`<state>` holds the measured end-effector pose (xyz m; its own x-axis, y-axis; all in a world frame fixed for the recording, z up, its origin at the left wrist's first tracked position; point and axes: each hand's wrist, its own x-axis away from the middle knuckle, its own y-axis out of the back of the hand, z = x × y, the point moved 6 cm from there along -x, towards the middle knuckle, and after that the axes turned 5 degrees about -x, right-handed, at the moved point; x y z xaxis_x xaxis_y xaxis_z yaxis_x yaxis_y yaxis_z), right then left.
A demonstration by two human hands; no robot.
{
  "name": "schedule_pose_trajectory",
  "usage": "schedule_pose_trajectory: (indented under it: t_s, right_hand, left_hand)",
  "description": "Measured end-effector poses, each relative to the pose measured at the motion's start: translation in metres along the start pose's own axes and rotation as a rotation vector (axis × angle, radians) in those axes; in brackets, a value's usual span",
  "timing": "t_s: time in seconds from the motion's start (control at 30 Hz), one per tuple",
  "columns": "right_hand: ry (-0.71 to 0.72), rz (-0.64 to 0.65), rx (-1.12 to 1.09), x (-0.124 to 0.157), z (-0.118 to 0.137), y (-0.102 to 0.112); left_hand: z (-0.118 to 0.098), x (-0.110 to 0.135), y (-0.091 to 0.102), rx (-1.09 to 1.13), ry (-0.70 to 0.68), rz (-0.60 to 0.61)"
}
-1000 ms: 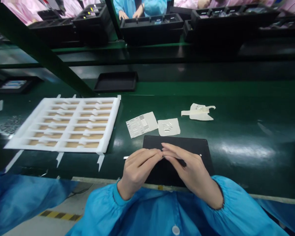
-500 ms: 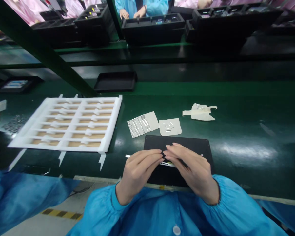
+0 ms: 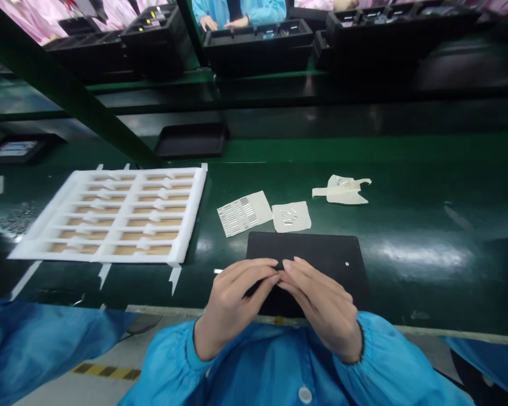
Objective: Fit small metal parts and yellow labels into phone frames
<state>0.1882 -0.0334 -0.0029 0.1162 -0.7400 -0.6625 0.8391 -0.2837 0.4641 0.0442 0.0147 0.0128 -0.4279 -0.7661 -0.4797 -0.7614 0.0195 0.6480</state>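
Your left hand [image 3: 231, 299] and right hand [image 3: 328, 301] meet over the black mat [image 3: 313, 245], fingers pinched closed, apparently on the white strip [image 3: 217, 272], whose end shows past the left; the grip itself is hidden. Work looks midway: slivers [image 3: 248, 210] are left on the card [image 3: 261, 204].

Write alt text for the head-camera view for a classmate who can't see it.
A person's left hand and right hand meet at the fingertips above a black mat on a green table. Beyond the mat lie pale sheets bearing silvery strips; a white slotted tray sits left.
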Motion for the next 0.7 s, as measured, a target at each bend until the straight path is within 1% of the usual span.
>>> schedule_pose_trajectory:
  t_s: [0.13,0.27,0.37,0.47,0.6,0.7]
  right_hand:
    - [0.092,0.055,0.043,0.005,-0.0031,-0.0022]
    - [0.103,0.068,0.053,0.0051,-0.0065,-0.0039]
    - [0.104,0.033,0.046,0.0033,-0.0055,-0.0036]
    - [0.126,-0.002,0.057,0.002,-0.0023,-0.0018]
    - [0.189,0.059,0.061,0.0017,0.0003,-0.0021]
    - [0.235,0.081,0.022,0.005,-0.0011,-0.0012]
  left_hand:
    - [0.0028,-0.0012,-0.0025,-0.004,0.049,0.056]
    - [0.0006,-0.0015,-0.0033,0.017,0.058,0.054]
    - [-0.0008,-0.0017,-0.0034,0.036,0.062,0.051]
    - [0.0003,-0.0021,-0.0045,0.061,0.088,0.1]
    - [0.0023,-0.0031,-0.0058,0.06,0.143,0.183]
    - [0.003,-0.0046,-0.0057,0.082,0.197,0.21]
